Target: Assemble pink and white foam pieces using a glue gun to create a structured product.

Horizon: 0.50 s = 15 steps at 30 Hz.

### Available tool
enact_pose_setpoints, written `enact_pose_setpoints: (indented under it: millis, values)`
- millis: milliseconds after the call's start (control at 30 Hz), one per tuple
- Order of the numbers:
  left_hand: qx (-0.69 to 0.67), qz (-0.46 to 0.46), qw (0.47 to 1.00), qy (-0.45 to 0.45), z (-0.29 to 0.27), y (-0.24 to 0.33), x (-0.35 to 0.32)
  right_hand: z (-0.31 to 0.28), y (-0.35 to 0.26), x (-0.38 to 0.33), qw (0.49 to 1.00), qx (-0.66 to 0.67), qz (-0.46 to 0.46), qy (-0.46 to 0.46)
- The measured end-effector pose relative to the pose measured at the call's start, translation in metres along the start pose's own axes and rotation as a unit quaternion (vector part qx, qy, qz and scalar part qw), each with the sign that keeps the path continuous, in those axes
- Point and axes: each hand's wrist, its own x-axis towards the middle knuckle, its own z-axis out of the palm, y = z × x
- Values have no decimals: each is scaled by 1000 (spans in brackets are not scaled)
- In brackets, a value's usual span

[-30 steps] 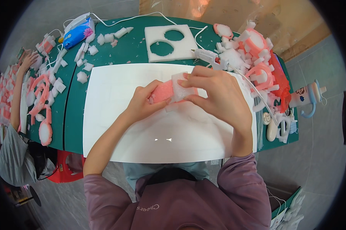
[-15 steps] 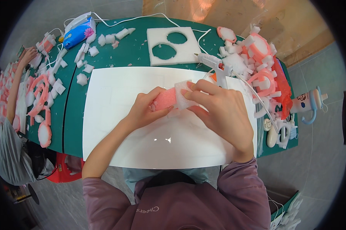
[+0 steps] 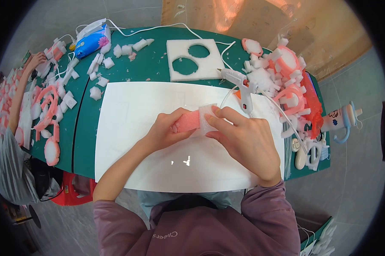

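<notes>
Over the white board (image 3: pixel 132 166), my left hand (image 3: pixel 163 131) is closed around a pink foam piece (image 3: pixel 188 121). My right hand (image 3: pixel 241 136) pinches a white foam piece (image 3: pixel 207 117) between thumb and fingers. The two pieces meet edge to edge, the pink on the left and the white on the right. My fingers cover their outer ends. Just beyond my right hand a white glue gun (image 3: pixel 237 81) rests with its nozzle toward the far left, its tip by a white foam sheet (image 3: pixel 175 47) with two round holes.
Pink and white foam pieces (image 3: pixel 286 64) heap up at the far right, beside a red plastic bag (image 3: pixel 314 106) and a bottle (image 3: pixel 335 119). More foam scraps (image 3: pixel 66 100) and a blue packet (image 3: pixel 92 42) lie left. Another person's arm (image 3: pixel 24 89) reaches in there. A white cord (image 3: pixel 282 113) runs along the right.
The view has shifted a little, so the table sits lower in it. My hands still press the two foam pieces together, with the white one slightly more upright.
</notes>
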Motion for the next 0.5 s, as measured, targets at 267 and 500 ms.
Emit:
enact_pose_setpoints:
  millis: [267,500]
  values:
    - [-27,8,1000,2,2,-3,0,2,6,-4,998,9,-54,14]
    - [-31,0,1000,-6,1,0,-1,1,2,-3,999,-4,-48,8]
